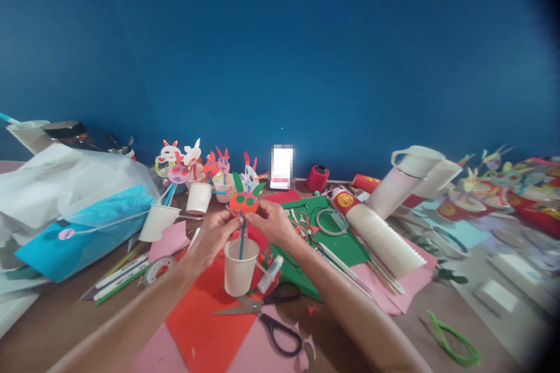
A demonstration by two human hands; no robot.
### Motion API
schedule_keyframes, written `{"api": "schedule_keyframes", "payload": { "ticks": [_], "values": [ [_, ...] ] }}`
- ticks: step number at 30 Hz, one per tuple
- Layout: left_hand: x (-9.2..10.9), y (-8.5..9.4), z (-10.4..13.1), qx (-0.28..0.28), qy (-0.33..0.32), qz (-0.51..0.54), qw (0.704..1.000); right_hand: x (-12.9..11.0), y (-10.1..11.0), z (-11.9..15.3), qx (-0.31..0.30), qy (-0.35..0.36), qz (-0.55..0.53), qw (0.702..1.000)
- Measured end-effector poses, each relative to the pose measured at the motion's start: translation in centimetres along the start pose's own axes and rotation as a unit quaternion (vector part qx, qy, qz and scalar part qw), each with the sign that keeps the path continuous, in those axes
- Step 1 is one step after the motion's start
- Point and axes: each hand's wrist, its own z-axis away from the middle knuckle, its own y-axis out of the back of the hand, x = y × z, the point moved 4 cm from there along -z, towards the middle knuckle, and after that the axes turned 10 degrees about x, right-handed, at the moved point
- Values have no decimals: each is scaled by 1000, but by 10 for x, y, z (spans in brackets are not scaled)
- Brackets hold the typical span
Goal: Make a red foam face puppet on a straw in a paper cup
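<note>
An orange paper animal face [244, 204] with green eyes and long green ears is pinched between my two hands. My left hand [215, 234] closes on its lower left edge. On the other side, my right hand [275, 221] grips the lower right edge, fingers closed. Below the face a blue straw [242, 242] runs down into a white paper cup [237, 277]; the cup's bottom is hidden. The cup stands on an orange paper sheet [205, 315]. Scissors [254, 307] with black handles lie spread in front of it. A small white glue bottle [272, 271] lies right of the cup.
Paper animal faces on straws stand in cups, including a near cup [160, 223], at the back left. Markers [120, 280] and a tape roll [158, 271] lie left. Stacked cups [385, 236], a leaning jug [400, 180] and green paper [345, 245] occupy the right. A phone [282, 168] stands at the wall.
</note>
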Motion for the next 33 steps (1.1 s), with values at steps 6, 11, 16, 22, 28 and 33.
{"api": "schedule_keyframes", "payload": {
  "ticks": [6,11,16,22,28,33],
  "values": [
    [0,1,-1,-2,11,-23,1000,-3,2,0,24,17,19,999],
    [0,1,-1,5,1,-7,1000,-4,1,1,22,21,7,1000],
    [0,1,-1,8,13,6,1000,-5,0,3,20,25,7,999],
    [0,0,0,-4,12,5,1000,-3,-1,2,23,9,-12,1000],
    [2,2,-1,22,-6,-4,1000,-6,-2,3,-5,6,-59,998],
    [13,1,2,39,-5,-3,999,-21,26,-8,-49,9,-42,998]
  ]
}}
